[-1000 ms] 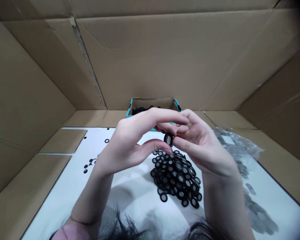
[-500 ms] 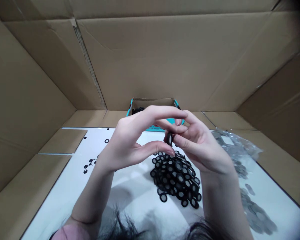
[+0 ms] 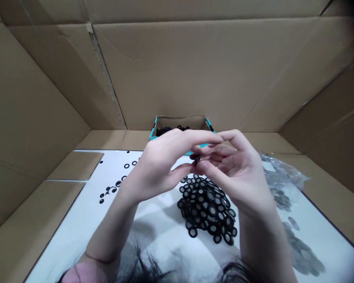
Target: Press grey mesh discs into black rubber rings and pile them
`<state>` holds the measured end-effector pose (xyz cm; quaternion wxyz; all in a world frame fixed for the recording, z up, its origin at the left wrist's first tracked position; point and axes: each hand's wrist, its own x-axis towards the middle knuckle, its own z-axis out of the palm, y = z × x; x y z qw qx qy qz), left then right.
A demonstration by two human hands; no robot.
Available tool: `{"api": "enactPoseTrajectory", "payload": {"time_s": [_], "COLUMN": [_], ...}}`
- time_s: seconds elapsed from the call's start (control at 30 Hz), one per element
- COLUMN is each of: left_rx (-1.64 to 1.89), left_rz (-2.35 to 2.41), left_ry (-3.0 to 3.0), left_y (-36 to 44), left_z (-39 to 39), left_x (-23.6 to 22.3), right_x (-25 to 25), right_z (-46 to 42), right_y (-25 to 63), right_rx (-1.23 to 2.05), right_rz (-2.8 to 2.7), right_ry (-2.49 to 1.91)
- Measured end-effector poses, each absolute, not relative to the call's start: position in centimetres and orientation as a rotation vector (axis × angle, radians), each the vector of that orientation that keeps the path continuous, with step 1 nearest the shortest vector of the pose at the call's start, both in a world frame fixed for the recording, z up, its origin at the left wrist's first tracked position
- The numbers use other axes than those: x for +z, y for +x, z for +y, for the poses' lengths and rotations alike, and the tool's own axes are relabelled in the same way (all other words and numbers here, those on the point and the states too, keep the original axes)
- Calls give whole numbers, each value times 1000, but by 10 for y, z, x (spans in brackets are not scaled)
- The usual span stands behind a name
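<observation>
Loose strands of dark hair (image 3: 141, 267) hang across the bottom of the view, and a soft pink sleeve (image 3: 85, 273) ends at the left forearm. Both bare forearms rise to meet above the work surface, with the hands curved toward each other.

The right hand (image 3: 236, 177) is closed in a fine pinch, its fingertips gripping a small black ring (image 3: 196, 160), which stands edge-on and is largely hidden by the fingers. The left hand (image 3: 156, 165) arches just beside it, with its thumb reaching in at the ring; whether the thumb touches the ring, the view does not settle.

Directly below the hands lies a heaped pile of black rubber rings (image 3: 206, 208), flat and round, each with a grey centre, overlapping like scales. A few stray rings (image 3: 112, 190) are dotted across the smooth white sheet (image 3: 91, 212) to the left. To the right, a crinkled clear plastic bag (image 3: 283, 173) sits near a spill of flat grey discs (image 3: 301, 251), dull against the glossy white.

Beyond the hands stands a small cardboard box (image 3: 179, 124) with teal-printed edges, holding a dark mass of rings (image 3: 168, 130). Creased, corrugated brown walls of a large carton (image 3: 194, 70) surround everything, their seams and folds running toward the corners.
</observation>
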<state>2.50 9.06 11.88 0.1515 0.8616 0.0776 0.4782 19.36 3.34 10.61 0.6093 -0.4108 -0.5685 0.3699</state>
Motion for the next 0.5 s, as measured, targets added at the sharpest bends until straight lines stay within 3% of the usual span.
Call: {"api": "enactPoseTrajectory", "payload": {"time_s": [0.33,0.4,0.5], "left_rx": [1275,1077,328], "left_rz": [458,683,1136], "left_ry": [2548,2568,2508], "left_y": [-3,-21,-44], "left_z": [102,111,132], "left_x": [117,113,94], "right_x": [82,67,43], "right_z": [32,31,29], "right_y": [225,240,254], "right_rx": [731,711,586], "right_rz": [-1606,-1743,-1898], "right_ry": [-1249,-1430,-1703]}}
